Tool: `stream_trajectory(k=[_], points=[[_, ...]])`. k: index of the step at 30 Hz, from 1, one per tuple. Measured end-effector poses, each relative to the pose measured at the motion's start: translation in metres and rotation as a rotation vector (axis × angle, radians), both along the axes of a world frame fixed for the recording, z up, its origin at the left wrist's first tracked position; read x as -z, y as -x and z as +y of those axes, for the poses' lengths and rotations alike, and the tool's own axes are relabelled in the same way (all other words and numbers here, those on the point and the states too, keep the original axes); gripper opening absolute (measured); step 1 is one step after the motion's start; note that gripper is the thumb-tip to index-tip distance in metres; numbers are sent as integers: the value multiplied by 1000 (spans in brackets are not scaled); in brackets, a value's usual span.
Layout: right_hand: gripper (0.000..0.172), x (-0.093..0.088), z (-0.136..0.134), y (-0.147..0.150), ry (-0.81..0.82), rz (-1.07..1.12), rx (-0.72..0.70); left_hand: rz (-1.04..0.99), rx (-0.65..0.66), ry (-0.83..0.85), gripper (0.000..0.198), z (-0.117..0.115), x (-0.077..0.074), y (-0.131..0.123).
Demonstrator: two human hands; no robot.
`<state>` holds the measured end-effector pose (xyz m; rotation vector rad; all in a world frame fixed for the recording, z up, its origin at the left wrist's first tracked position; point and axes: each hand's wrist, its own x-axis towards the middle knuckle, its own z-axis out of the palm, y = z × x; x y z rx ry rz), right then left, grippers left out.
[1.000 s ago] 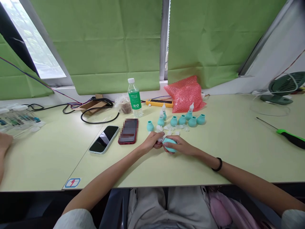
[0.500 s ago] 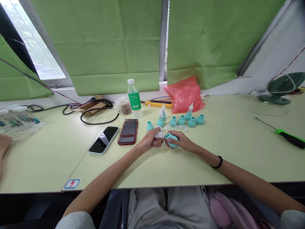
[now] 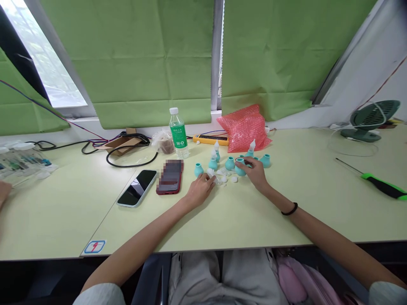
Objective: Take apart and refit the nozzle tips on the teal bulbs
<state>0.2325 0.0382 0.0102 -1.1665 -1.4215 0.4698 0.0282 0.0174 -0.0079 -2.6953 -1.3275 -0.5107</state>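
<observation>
My right hand (image 3: 256,173) reaches forward into a row of small teal rubber bulbs. Its fingers are closed round one teal bulb (image 3: 240,167), which rests on the pale green table (image 3: 203,224). Other bulbs stand alongside: one at the left end (image 3: 199,169), one (image 3: 229,163) just left of the held one, and one at the right end (image 3: 265,160). Two bulbs carry clear tips, such as this one (image 3: 213,161). My left hand (image 3: 201,190) lies on the table with fingers curled on a small clear plastic tip (image 3: 210,174). Loose clear tips (image 3: 226,177) lie between my hands.
Two phones (image 3: 137,193) (image 3: 170,177) lie left of my hands. Behind stand a water bottle (image 3: 178,133), pink bubble wrap (image 3: 244,127), a yellow power strip (image 3: 210,139), black cables (image 3: 127,148) and a cardboard piece. A green-handled screwdriver (image 3: 380,185) and fan (image 3: 370,120) are at the right. Another person's hand (image 3: 3,192) shows at the left edge.
My right hand has carried the teal bulb away from my left hand and forward into the row. My left hand has moved slightly forward with the clear tip.
</observation>
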Motion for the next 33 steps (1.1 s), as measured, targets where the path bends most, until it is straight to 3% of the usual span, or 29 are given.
stream_trajectory(k=[4,10,14,17,22,29,33], points=[[34,-4,3,-5,-44,-102,67,51,24,-43,30,-1,2,-1],[34,-27,25,-13,-153,-103,58,-114,-11,-160,27,-5,-8,-3],[29,-40,56,-6,-200,-348,55,-141,27,-243,35,-4,-9,-3],[24,-39,82,-1,-93,-576,96,-117,59,-209,36,4,0,-1],[17,-23,107,-2,174,-816,-34,-164,74,-158,29,17,13,5],[29,-24,101,-2,80,-702,-18,-341,102,-287,24,6,-2,4],[30,-31,84,12,-72,-562,-41,-137,211,-221,21,1,-2,-1]])
